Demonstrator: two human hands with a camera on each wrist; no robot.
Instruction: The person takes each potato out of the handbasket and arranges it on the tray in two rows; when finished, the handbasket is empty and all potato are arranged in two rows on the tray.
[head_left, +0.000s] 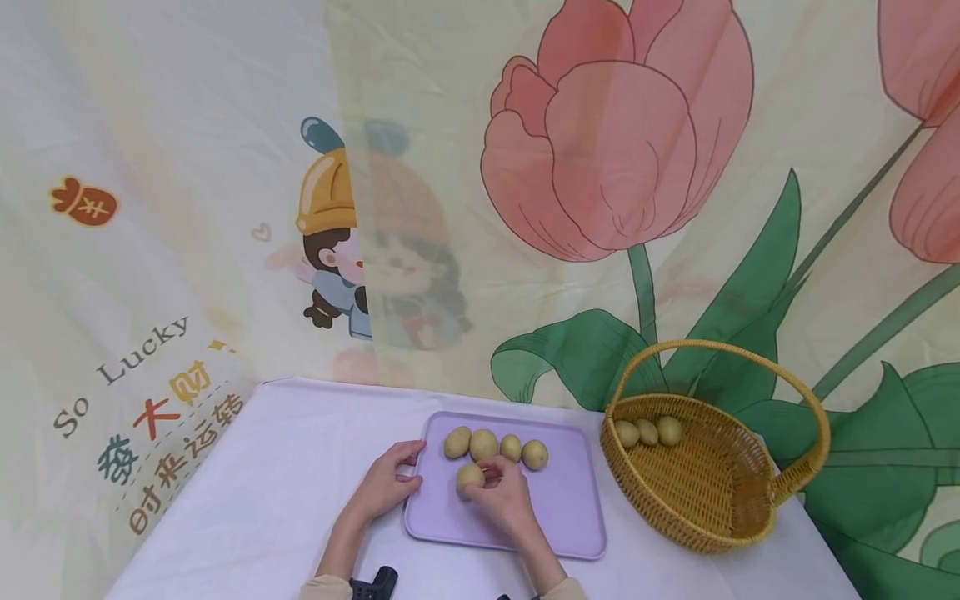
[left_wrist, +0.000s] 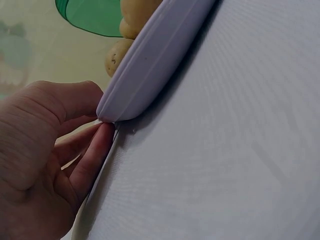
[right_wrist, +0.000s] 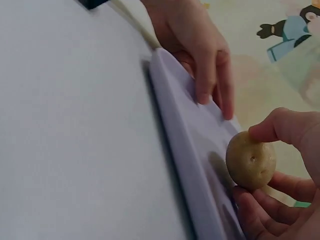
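My right hand (head_left: 504, 496) pinches a small round potato (right_wrist: 251, 159) between thumb and fingers, over the purple tray (head_left: 555, 521). In the right wrist view, the potato shows small dark eyes on its skin. Behind it on the tray, several more potatoes (head_left: 534, 455) lie in a row along the far side. My left hand (head_left: 386, 482) touches the tray's left edge with thumb and fingertips. The left wrist view has these fingertips against the outer side of the rim (left_wrist: 137, 85), holding nothing else.
To the right of the tray stands a wicker basket (head_left: 693, 533) with a tall arched handle; three potatoes (head_left: 647, 432) lie at its far left end. A white cloth (head_left: 225, 492) covers the table. Behind it hangs a backdrop (head_left: 420, 367) printed with tulips and a cartoon figure.
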